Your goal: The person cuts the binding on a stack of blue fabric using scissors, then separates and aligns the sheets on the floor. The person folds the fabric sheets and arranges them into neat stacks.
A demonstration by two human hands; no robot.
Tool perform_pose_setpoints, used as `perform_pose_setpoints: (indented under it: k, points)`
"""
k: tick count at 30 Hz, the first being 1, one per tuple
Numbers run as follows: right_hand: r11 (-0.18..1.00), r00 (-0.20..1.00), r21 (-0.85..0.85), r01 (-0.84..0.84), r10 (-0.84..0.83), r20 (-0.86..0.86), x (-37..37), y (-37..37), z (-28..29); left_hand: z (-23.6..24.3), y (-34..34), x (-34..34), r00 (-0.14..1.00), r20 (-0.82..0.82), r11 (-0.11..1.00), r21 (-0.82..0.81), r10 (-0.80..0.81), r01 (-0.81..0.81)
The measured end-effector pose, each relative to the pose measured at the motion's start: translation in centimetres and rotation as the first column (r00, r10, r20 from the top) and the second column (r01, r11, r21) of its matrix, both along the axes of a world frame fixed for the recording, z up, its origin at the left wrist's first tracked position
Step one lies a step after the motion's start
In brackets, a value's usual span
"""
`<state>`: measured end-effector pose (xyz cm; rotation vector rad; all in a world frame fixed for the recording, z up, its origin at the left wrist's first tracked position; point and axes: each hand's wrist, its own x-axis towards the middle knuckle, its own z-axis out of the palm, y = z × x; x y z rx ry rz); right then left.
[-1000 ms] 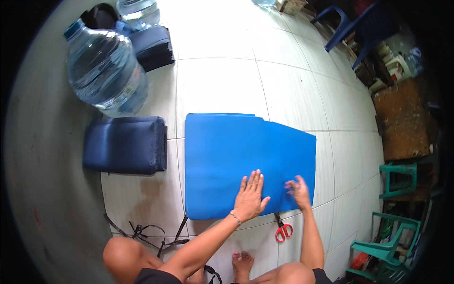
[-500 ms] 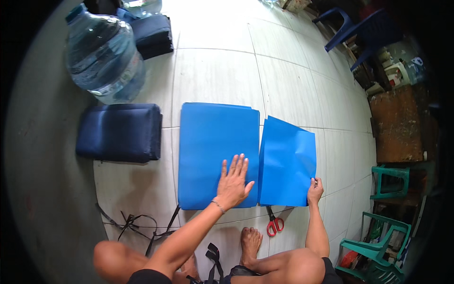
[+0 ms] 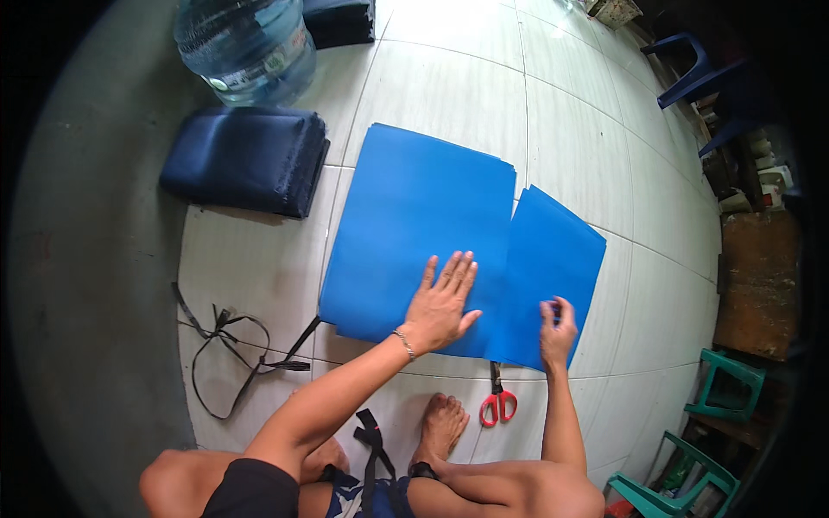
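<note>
My left hand [image 3: 440, 302] lies flat, fingers stretched, on a stack of large blue sheets [image 3: 423, 198] on the tiled floor. A smaller blue sheet [image 3: 553, 250] with a slanted far edge lies to its right. The two meet along their near part, and a narrow gap shows at the far end. Over the smaller sheet is my right hand [image 3: 557, 332], its fingers curled with a small gap between thumb and forefinger; nothing shows in its grasp. Scissors with red handles [image 3: 498, 406] lie just below the sheets, their blades partly hidden under the blue edge.
At the left rest a dark blue folded bundle [image 3: 246, 160] and a large clear water bottle [image 3: 250, 52]. Black straps [image 3: 233, 345] lie tangled near the grey wall. Green plastic stools [image 3: 730, 384] and a wooden board [image 3: 756, 285] line the right side.
My right hand has left the smaller sheet's right edge and moved inward over it. That sheet now meets the large stack at the near end. The whole view has shifted and turned.
</note>
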<state>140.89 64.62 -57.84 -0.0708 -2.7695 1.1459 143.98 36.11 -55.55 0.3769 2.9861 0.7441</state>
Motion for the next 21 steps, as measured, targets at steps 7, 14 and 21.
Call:
perform_pose_setpoints:
  k: [7, 14, 21]
  points:
    - [0.780, 0.954, -0.618, 0.101, 0.100, 0.283, 0.0, -4.5, -1.4, 0.7, 1.8, -1.7, 0.994, 0.058, 0.931, 0.358, -0.089, 0.062]
    - [0.956, 0.976, -0.205, 0.211, -0.194, 0.097, 1.3, 7.5, -3.3, -0.2, -3.5, 0.6, 0.992, 0.008, 0.991, -0.055, 0.126, -0.126]
    - [0.950, 0.952, 0.156, 0.270, -0.288, 0.105, 1.3, 9.2, -4.9, -1.2, -3.3, 1.3, 0.995, -0.057, 0.976, -0.194, 0.085, -0.094]
